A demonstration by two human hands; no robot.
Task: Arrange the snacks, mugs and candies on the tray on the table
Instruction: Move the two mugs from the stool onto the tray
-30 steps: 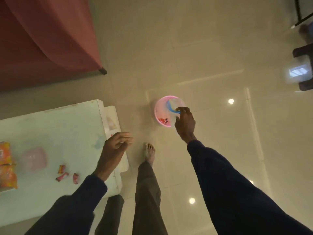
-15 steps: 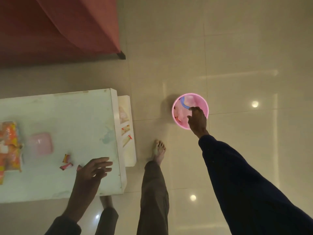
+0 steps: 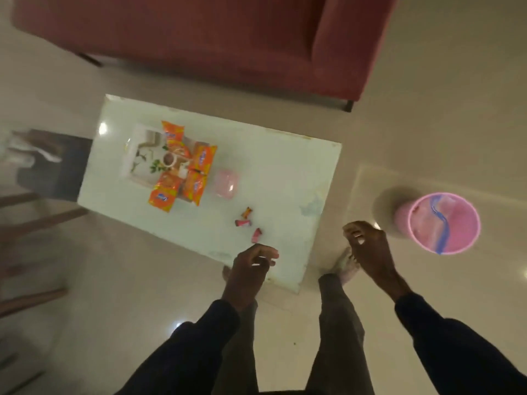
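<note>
- Right hand [image 3: 370, 246]: over the floor between the table corner and the bin; fingers [image 3: 355, 230] curled inward, tips bunched. A small pale spot shows at the fingertips; whether it is a held item or a fingernail cannot be told.
- Left hand [image 3: 251, 262]: over the table's near edge; fingers loosely spread and part-curled, nothing visible in them. Nearest loose candy lies just beyond the fingertips, apart from them.
- Candies [image 3: 243, 222]: three small wrapped pieces, loose on the bare tabletop, near one another but not touching. The middle one lies roughly crosswise to the viewer; the nearest [image 3: 256, 234] and farthest [image 3: 247, 212] lie on slants. None is on the tray.
- Pink mug [image 3: 226, 183]: on the tabletop just beside the tray's right end, off it; blurred, handle direction not legible.
- Snack packets [image 3: 196, 169]: several orange packets heaped over the tray's right half, some overhanging its edge; long axes run mostly from far to near, slightly slanted.
- Tray [image 3: 137, 155]: white with a printed pattern, on the table's left part, its left half uncovered.
- Table [image 3: 285, 172]: white, rectangular, long axis running left to right at a slant.
- Bin [image 3: 445, 223]: pink, on the floor to the right, lined with a bag.
- Progress, as judged: snacks roughly placed; mug and candies outstanding; tidying of packets probably also left.
</note>
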